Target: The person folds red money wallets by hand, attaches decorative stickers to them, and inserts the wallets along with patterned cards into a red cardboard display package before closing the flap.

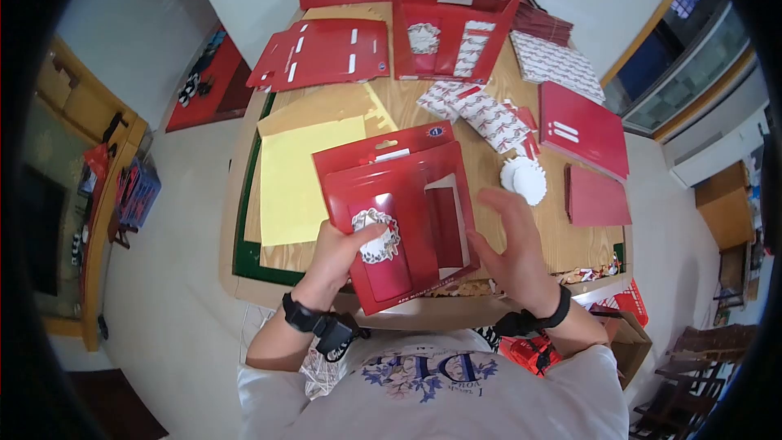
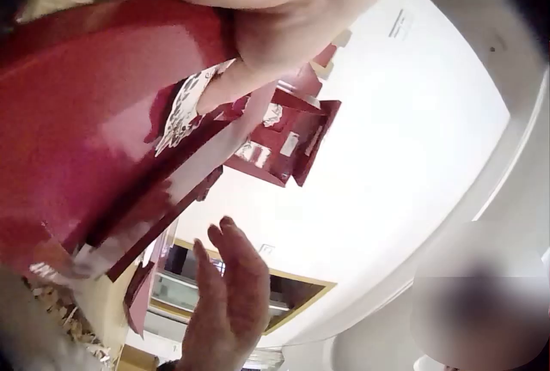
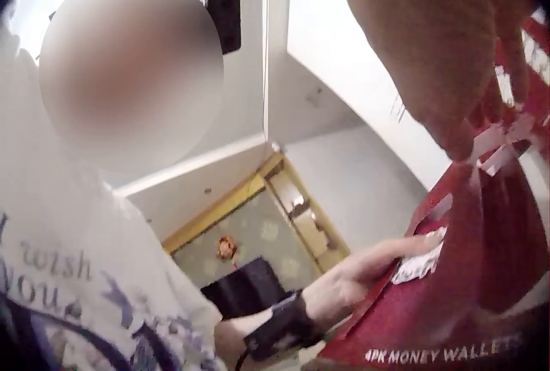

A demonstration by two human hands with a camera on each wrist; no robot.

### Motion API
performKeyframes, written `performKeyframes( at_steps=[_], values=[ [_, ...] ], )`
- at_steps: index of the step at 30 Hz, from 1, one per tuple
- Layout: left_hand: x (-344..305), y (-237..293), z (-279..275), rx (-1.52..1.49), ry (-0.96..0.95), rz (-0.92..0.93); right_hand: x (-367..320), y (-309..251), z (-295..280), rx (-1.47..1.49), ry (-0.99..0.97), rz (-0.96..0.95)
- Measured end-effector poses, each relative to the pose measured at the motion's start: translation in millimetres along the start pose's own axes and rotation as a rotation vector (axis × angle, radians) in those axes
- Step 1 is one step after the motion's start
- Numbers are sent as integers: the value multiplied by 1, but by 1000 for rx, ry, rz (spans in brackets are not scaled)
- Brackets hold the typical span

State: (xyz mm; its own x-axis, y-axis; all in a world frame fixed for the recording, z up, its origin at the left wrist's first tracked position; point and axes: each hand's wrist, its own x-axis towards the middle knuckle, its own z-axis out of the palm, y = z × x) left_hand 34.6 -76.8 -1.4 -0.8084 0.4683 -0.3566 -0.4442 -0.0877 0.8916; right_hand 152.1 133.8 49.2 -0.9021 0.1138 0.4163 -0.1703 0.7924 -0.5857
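My left hand (image 1: 331, 259) grips the left side of a red cardboard money wallet pack (image 1: 411, 183), its thumb pressed over a white lacy paper doily (image 1: 380, 251) on the front. The pack tilts toward me above the table's near edge. On its right half is a cut-out window (image 1: 450, 224) with a pale flap folded at its side. My right hand (image 1: 521, 257) is beside the pack's right edge, fingers apart and loosely bent, holding nothing. In the left wrist view that right hand (image 2: 225, 302) stands off the pack. Lettering (image 3: 443, 354) runs along the pack's bottom edge.
Bow-patterned wallets (image 1: 493, 121) and white scalloped doilies (image 1: 524, 180) lie right of centre. Red card stacks (image 1: 582, 126) line the right side. A filled red pack (image 1: 452, 24) stands at the back. Flat red cards (image 1: 326, 53) and a yellow sheet (image 1: 301, 183) lie left.
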Motion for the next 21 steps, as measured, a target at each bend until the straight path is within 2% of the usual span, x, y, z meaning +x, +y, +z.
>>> performKeyframes(
  at_steps=[3, 6, 9, 10, 12, 13, 14, 15, 18, 21],
  values=[
    [15, -14, -17, -85, -125, -167, -6, 3, 18, -141, -363, -277],
    [14, -20, -15, 115, -85, -27, -13, 23, 43, -330, -545, -344],
    [-14, 6, -6, 1231, 234, 592, -13, 35, 50, -248, -613, -256],
    [-19, 9, -3, 1377, 153, 743, -12, 34, 48, -204, -650, -218],
    [-22, 1, 2, 1451, -179, 776, -8, 30, 41, -123, -721, -146],
    [-23, -3, 5, 1477, -344, 791, -8, 29, 38, -134, -687, -140],
    [-20, -14, 5, 1460, -402, 752, -9, 29, 34, -142, -653, -134],
    [-18, -21, 4, 1478, -405, 747, -10, 31, 31, -151, -618, -128],
    [-16, -29, 3, 1535, -423, 728, -21, 50, 28, -285, -695, -200],
    [-15, -26, 7, 1559, -439, 721, -20, 53, 28, -363, -694, -335]
  ],
)
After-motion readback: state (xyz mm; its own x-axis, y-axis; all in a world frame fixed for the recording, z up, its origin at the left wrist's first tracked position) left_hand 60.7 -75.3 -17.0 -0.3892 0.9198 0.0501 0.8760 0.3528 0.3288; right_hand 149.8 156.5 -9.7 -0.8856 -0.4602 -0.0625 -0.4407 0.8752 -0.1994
